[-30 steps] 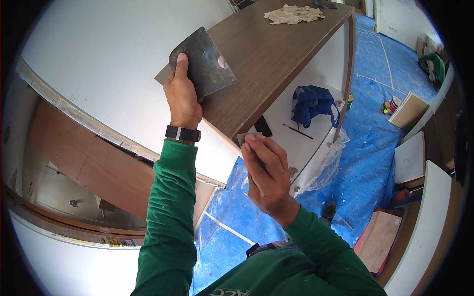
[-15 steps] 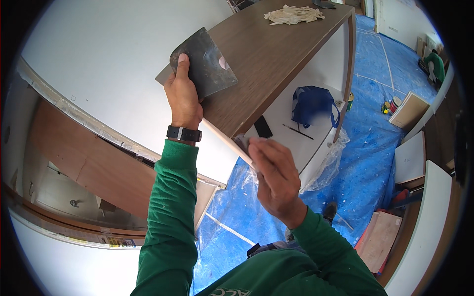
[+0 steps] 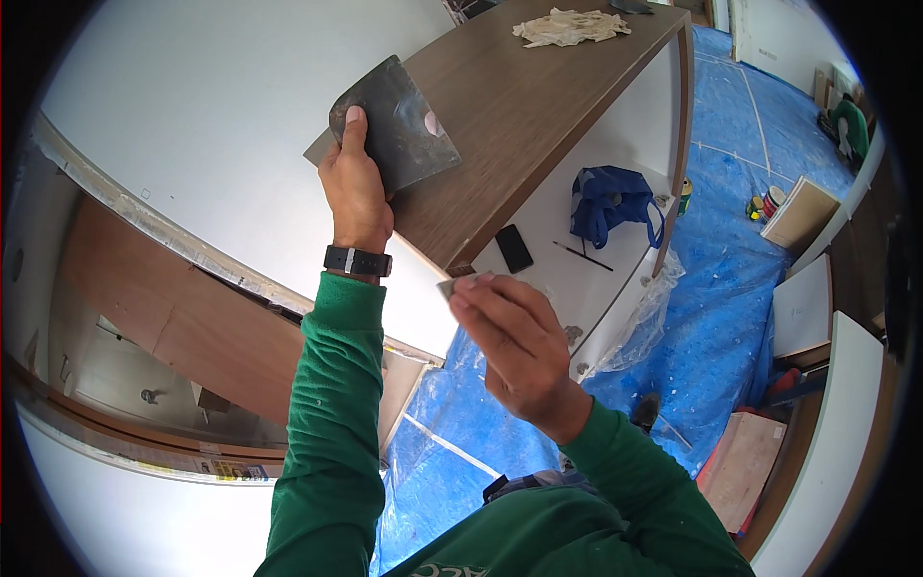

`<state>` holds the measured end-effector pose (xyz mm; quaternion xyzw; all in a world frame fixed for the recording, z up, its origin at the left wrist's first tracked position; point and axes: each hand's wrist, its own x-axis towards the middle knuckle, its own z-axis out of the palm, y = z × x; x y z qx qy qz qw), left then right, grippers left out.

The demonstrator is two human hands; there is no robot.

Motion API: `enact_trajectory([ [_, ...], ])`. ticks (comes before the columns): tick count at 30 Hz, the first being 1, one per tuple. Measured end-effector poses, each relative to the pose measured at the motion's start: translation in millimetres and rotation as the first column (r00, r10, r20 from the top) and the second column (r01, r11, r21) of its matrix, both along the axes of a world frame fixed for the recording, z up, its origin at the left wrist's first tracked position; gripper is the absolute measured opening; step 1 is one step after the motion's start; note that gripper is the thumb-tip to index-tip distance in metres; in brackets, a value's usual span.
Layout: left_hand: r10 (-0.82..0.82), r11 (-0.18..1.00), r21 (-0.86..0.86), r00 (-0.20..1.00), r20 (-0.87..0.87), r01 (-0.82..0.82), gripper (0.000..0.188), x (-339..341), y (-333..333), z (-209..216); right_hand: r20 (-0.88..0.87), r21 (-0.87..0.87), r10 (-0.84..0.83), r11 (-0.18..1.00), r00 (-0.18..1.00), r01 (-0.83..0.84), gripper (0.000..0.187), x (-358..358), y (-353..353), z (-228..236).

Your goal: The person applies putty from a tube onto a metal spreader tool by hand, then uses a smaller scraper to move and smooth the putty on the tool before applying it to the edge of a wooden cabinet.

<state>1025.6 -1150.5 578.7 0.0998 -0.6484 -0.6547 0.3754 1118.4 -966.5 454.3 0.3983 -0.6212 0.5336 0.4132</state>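
Observation:
My left hand [image 3: 358,188] grips a dark, flat, flexible sheet [image 3: 404,125], thumb on top. A small pinkish dab [image 3: 432,123] sits near the sheet's right edge. Beneath it lies the near end of a brown wood-grain panel [image 3: 500,163], the top of a white-sided unit. My right hand [image 3: 524,351] has its fingers closed on a small, thin greyish spreader-like piece [image 3: 448,287], mostly hidden by the fingers. That piece is just below the panel's near corner; whether they touch is unclear.
Crumpled cream cloth [image 3: 572,28] rests at the panel's far end. Inside the unit are a blue bag [image 3: 615,204], a black phone [image 3: 513,248] and a thin dark stick [image 3: 583,256]. Blue sheeting [image 3: 716,317] covers the floor. Boards [image 3: 800,308] stand at right; a co-worker [image 3: 850,128] is far right.
My right hand has moved slightly left and down, drawing the small piece off the panel's near corner. My left hand and the dark sheet stay almost still.

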Motion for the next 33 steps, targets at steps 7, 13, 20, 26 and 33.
enact_trajectory([
  [7, 0.006, 0.999, -0.039, 1.000, 0.001, -0.006, 0.046, 1.4, -5.6, -3.0, 0.043, -0.011, -0.010, 1.000, 0.999, 0.011, 0.032, -6.7, 7.4, -2.4],
  [13, 0.006, 1.000, -0.027, 1.000, -0.006, -0.006, 0.047, 0.2, -5.3, -0.6, 0.051, -0.020, -0.010, 1.000, 0.999, 0.011, 0.032, -10.7, 9.8, -0.6],
  [20, 0.035, 0.999, -0.037, 0.998, 0.056, -0.033, 0.046, 3.9, -0.2, 1.1, 0.004, -0.040, 0.001, 0.999, 1.000, -0.001, 0.029, -18.6, 8.7, 1.5],
  [26, 0.060, 0.995, -0.081, 0.992, 0.112, -0.052, 0.046, 5.6, -4.3, 1.5, 0.006, -0.019, 0.111, 0.994, 0.994, -0.111, 0.027, -9.5, 16.3, 0.8],
  [33, 0.060, 0.995, -0.085, 0.996, 0.061, -0.055, 0.045, 1.9, -1.1, 0.8, 0.056, -0.066, -0.004, 0.998, 0.998, 0.008, 0.031, -8.8, 7.0, -3.6],
])
